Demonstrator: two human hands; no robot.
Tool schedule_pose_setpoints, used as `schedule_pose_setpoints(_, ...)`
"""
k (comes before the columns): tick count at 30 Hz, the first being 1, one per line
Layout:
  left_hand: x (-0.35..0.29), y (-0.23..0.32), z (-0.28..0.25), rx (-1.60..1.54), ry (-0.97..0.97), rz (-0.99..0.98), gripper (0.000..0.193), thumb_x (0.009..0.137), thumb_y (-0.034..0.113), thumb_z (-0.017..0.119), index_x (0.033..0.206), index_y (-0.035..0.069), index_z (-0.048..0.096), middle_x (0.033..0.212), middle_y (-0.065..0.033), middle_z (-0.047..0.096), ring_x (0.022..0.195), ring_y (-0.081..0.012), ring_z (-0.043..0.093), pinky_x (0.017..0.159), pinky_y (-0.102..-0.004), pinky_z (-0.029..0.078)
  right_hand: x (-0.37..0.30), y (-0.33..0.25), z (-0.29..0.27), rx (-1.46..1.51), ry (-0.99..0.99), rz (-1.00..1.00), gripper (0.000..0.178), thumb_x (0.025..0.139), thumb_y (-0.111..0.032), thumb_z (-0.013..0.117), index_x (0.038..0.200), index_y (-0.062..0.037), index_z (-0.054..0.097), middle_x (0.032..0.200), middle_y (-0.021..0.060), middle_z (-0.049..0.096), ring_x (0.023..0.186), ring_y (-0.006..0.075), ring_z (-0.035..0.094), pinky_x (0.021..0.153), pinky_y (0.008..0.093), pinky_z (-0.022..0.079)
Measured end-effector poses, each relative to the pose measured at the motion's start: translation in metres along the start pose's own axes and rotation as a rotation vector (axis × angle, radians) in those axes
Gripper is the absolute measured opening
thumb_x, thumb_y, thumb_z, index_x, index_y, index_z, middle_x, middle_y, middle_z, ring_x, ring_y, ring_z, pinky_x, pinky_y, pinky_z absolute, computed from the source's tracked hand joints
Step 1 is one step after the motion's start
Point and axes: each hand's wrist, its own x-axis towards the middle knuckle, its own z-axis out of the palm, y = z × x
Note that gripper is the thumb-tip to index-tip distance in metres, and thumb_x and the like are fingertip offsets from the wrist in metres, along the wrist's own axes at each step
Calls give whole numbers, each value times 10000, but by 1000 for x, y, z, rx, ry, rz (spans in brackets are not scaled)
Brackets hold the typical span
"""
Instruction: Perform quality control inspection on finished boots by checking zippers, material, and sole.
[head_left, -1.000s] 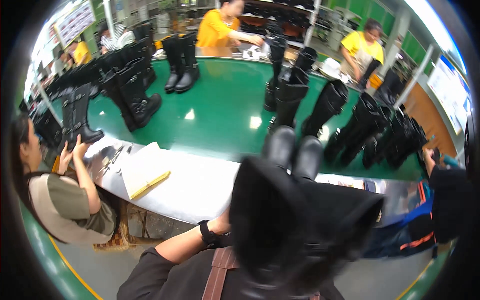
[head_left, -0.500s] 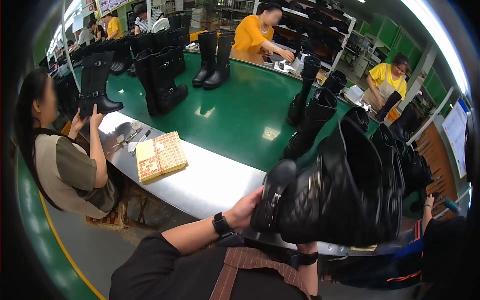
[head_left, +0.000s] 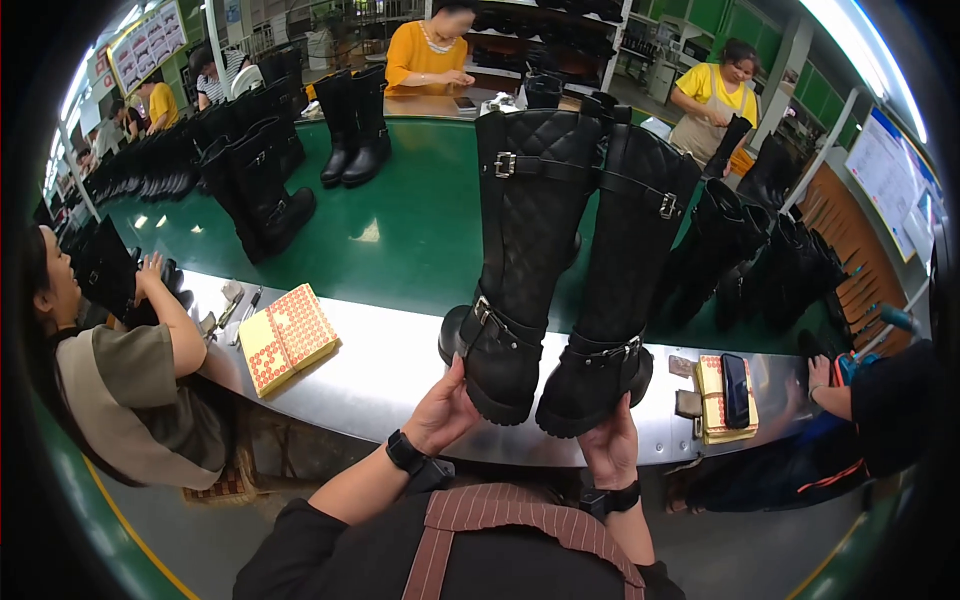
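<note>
A pair of tall black boots stands upright before me, heels toward me, with quilted shafts and buckled straps at top and ankle. My left hand (head_left: 442, 410) grips the left boot (head_left: 535, 230) low down by its sole and heel. Under the right boot (head_left: 635, 250), my right hand (head_left: 611, 440) holds the heel end, its fingers partly hidden by the sole. Both boots are held just in front of the metal table edge (head_left: 400, 390), side by side and slightly apart at the heels.
A green conveyor surface (head_left: 400, 240) carries more black boots (head_left: 355, 125). Sticker sheets (head_left: 290, 340) in a bundle lie left; a second bundle (head_left: 712, 425) bears a phone (head_left: 735, 390) at right. Co-workers sit at left and right, and others stand across the conveyor.
The boots have turned from a blurred, tilted position to upright, heels toward me. My right hand has come into sight beneath them. The left co-worker's boot is now tilted farther left.
</note>
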Motion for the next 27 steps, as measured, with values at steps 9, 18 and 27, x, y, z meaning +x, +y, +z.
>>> schedule_pose_setpoints(9,3,-3,0,11,-14,21,577,1002,452,393,1445,89,326,1444,-92,442,1326,-233,432,1129,-434,311,0,-1,7,-61,44,11,547,998,-403,448,1436,-88,360,1463,109,413,1337,302,407,1123,474,320)
schedule_pose_setpoints(18,4,-7,1,-4,67,4,588,1006,460,374,1456,88,302,1458,-92,424,1317,-237,444,1124,-440,318,-1,0,11,-69,102,35,561,1001,-426,430,1442,-89,346,1452,112,429,1324,291,430,1110,463,344)
schedule_pose_setpoints(27,3,-8,6,86,38,-52,685,970,564,379,1472,106,298,1479,-110,382,1353,-255,394,1120,-447,331,-6,0,2,-47,-32,61,544,1011,-400,416,1454,-95,334,1467,100,412,1336,287,417,1121,453,335)
